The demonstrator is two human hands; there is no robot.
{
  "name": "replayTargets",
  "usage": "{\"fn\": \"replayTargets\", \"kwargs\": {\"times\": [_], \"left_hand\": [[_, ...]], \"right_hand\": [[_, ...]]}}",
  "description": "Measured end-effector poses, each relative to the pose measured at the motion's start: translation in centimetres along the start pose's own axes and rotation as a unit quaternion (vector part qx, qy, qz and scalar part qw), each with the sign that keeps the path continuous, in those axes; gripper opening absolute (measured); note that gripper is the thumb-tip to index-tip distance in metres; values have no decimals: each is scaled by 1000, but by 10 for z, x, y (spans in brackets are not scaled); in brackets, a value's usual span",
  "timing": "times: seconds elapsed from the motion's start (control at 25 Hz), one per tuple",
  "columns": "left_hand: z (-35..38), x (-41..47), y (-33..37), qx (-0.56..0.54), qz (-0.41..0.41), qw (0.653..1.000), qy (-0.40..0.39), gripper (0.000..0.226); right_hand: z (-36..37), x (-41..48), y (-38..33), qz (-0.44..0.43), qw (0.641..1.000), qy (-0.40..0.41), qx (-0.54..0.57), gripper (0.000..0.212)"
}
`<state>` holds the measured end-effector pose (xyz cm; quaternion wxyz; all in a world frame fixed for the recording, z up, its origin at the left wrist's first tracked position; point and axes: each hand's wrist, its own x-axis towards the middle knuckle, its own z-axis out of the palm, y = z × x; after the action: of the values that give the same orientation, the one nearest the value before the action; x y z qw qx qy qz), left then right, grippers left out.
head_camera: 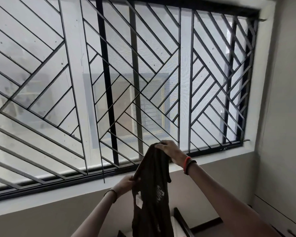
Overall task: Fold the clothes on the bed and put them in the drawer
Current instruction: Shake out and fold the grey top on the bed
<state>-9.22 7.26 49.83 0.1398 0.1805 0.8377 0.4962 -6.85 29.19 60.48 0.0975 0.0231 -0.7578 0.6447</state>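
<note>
**Dark garment held up before the barred window**

A dark brown garment [152,185] hung in the air in front of the lower edge of the window [109,82] and the pale wall [41,216] beneath it, held between both hands. The cloth was bunched rather than spread, falling in long vertical folds; its upper end was gathered into a narrow rounded hump, and it widened further down. White print showed on the front: a blotchy patch near the left edge and some pale letters to the right of it, too creased to read. The bottom of the garment ran out of the picture, so its full shape could not be told.

The right grip [167,148] was clenched over the top of the garment, fingers curled down across the gathered hump, palm facing down; a red band and a dark band [188,164] sat on that wrist. The left grip [125,183] was lower and to the left, pinching the garment's left edge between thumb and fingers; a thin dark band [112,194] circled that wrist. Both forearms reached upward from the bottom of the picture.

The window carried a black metal grille of slanted bars.
</note>
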Motion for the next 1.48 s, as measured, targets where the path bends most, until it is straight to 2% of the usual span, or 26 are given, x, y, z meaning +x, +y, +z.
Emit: {"fn": "replayTargets", "kwargs": {"times": [0.12,0.24,0.32,0.4,0.48,0.56,0.64,0.8,0.96,1.0,1.16,1.36,1.44,1.48], "left_hand": [[-5,4,15,-73,54,994,62,21],[-3,10,44,-156,44,981,110,26],[2,13,65,-165,27,980,103,27],[4,18,77,-153,28,985,75,26],[4,22,83,-137,39,989,44,26],[6,24,85,-99,31,994,26,27],[8,21,87,-65,36,997,14,30],[5,13,83,-12,59,998,-9,24],[-7,-5,86,25,54,996,-60,55],[-8,-9,88,32,47,995,-80,55],[-5,-23,92,29,42,990,-130,31],[-11,-22,63,72,19,985,-155,29],[-11,-20,50,107,9,983,-148,19],[-13,-19,41,137,2,979,-149,21]], "right_hand": [[-14,-1,7,35,999,13,-30,10],[-20,-4,20,90,995,-21,-32,14],[-19,-11,28,112,989,-78,-51,15],[-15,-22,33,133,977,-163,-19,15],[-14,-27,39,143,961,-236,30,31],[-15,-28,43,138,949,-283,11,39],[-15,-28,46,128,947,-293,-41,30],[-15,-28,41,100,968,-228,-35,16],[-16,-24,31,70,989,-131,14,14],[-15,-22,28,63,991,-112,26,15],[-11,-10,15,21,999,-20,37,20],[-28,1,10,-30,995,83,52,20],[-39,2,7,-57,993,100,38,18],[-44,1,5,-71,992,96,25,18]]}}
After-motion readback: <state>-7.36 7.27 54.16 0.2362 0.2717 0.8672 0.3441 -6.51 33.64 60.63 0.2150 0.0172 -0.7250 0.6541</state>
